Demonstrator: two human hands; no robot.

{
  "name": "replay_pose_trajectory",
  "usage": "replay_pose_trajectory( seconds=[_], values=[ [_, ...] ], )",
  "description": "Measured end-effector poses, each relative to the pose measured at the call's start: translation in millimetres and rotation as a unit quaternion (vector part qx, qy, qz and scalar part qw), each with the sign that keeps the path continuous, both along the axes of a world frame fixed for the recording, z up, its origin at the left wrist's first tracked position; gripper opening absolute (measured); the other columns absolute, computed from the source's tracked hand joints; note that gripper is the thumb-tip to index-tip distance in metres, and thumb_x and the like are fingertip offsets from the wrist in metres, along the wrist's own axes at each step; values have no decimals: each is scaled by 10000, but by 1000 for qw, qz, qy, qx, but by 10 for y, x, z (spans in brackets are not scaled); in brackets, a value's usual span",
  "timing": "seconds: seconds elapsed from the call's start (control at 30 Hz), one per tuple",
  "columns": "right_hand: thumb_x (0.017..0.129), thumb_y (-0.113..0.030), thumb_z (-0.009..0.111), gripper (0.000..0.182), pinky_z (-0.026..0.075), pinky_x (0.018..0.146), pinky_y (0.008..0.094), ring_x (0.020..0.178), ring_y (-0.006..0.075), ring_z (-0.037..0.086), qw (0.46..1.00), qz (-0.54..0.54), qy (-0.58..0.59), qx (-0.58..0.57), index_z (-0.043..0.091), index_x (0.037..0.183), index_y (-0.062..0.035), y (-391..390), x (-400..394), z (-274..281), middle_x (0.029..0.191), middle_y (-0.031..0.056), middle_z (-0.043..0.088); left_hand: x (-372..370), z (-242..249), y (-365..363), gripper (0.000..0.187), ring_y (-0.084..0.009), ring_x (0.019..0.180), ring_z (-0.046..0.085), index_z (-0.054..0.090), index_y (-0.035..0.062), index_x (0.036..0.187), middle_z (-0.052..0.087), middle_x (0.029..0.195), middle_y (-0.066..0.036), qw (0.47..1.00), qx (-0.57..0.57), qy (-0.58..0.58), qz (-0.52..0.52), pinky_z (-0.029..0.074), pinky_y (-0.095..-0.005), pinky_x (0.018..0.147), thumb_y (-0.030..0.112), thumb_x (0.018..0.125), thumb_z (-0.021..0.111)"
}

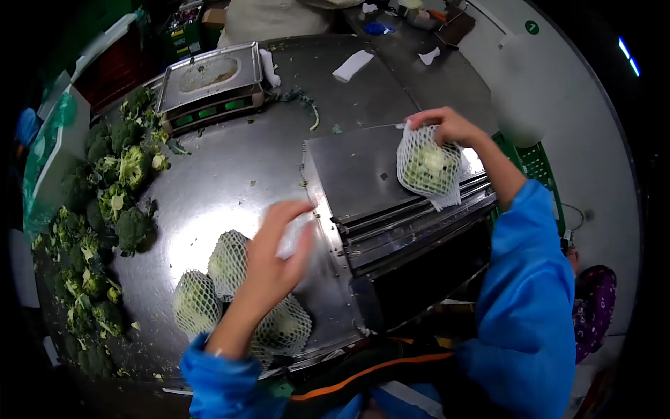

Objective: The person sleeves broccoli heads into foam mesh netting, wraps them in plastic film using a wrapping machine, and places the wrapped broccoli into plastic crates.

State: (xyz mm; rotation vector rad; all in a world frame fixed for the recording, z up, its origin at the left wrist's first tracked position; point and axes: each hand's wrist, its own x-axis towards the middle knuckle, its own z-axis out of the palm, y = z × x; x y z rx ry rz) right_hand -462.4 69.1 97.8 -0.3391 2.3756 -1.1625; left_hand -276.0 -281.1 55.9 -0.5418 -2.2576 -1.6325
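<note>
My right hand (450, 128) grips the top of a pale green vegetable head (429, 166) in a white foam net, over the raised metal plate on the right. Blurred by motion, my left hand (279, 255) hovers above the table with thumb and forefinger spread. A smeared whitish patch (296, 235) shows between those fingers. Close around the left hand and wrist lie several more netted heads: one (229, 264) just left of the fingers, one (197, 304) farther left, and one (285, 325) below, partly covered by my forearm.
Loose broccoli (132, 230) is heaped along the table's left side. At the back left stands a weighing scale (211, 80). Rails (419, 223) run along the raised plate (349, 167). Leaf scraps (310, 112) and a white net (353, 65) lie toward the back; a green crate (541, 167) is at right.
</note>
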Motion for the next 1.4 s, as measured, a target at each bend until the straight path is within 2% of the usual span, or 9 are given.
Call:
replay_pose_trajectory(
  seconds=[0.17, 0.33, 0.47, 0.63, 0.73, 0.93, 1.13, 1.33, 1.4],
  values=[
    [720, -124, 590, 653, 387, 895, 302, 1143, 247, 446, 962, -101, 255, 4, 338, 1319, -65, 517, 236, -91, 1271, 106, 449, -526, -270, 1222, 476, -363, 1155, 401, 412, 38, 1227, 368, 1269, -223, 997, -26, -46, -50, 392, -358, 906, 160, 805, 598],
    [785, -394, 613, 753, 394, 869, 366, 1112, 202, 427, 970, -97, -82, -207, 244, 1359, -76, 574, 447, -417, 1258, 118, 427, -676, -338, 1834, 491, -245, 1011, 536, 426, 55, 1249, 475, 1212, -145, 986, -99, -134, -28, 489, -314, 763, 174, 811, 611],
    [812, -282, 587, 677, 401, 845, 293, 1086, 177, 457, 965, -55, -69, -245, 243, 1362, -90, 1171, 243, -529, 1289, 142, 405, -585, -184, 1921, 421, -186, 959, 573, 420, 40, 1251, 559, 1108, -125, 935, 174, -307, -35, 474, -269, 771, 150, 865, 547],
    [807, -347, 592, 719, 326, 966, 348, 1168, 284, 409, 968, -21, -43, -245, 235, 1355, -48, 1107, 381, -507, 1311, 237, 341, -456, -293, 2286, 584, -254, 991, 557, 301, -6, 1313, 479, 1203, -225, 967, 55, -210, 131, 457, -337, 815, 241, 852, 561],
    [728, -462, 644, 828, 286, 995, 378, 1196, 327, 353, 986, -40, 91, -131, 280, 1326, -20, 982, 350, -675, 1274, 254, 357, -604, -197, 2543, 584, -241, 892, 598, 269, -23, 1317, 562, 1070, -249, 934, 43, -346, 77, 453, -304, 779, 288, 879, 499],
    [762, -399, 631, 643, 416, 845, 361, 1006, 266, 516, 981, -90, 139, -97, 412, 1245, -36, 1549, 713, -363, 1164, 203, 464, -97, -251, 2311, 435, -256, 809, 555, 484, 24, 1182, 607, 946, -142, 952, -145, -105, 247, 426, -354, 771, 210, 807, 601],
    [726, -480, 607, 410, 362, 722, 411, 827, 303, 503, 876, -88, 295, 372, 660, 680, -76, 2136, 1326, -772, 847, 147, 567, 449, -353, 2135, 331, -275, 841, 471, 670, 43, 770, 552, 782, -103, 764, -533, -85, 353, 300, -424, 802, 370, 742, 624],
    [694, -377, 677, 292, 357, 720, 361, 770, 217, 520, 959, -83, 214, 163, 647, 670, -87, 1749, 1265, -896, 717, 62, 575, 130, -605, 2215, 335, -266, 730, 514, 645, 60, 643, 597, 635, -93, 869, -330, -210, 303, 315, -426, 777, 385, 723, 631],
    [757, -183, 657, 170, 381, 585, 224, 628, 73, 508, 991, -81, -10, -103, 609, 674, -41, 1837, 1323, -699, 675, 12, 586, 212, -507, 1990, 255, -169, 459, 455, 564, 45, 603, 539, 538, -54, 908, -120, -298, 269, 376, -308, 537, 251, 745, 609]
  ],
)
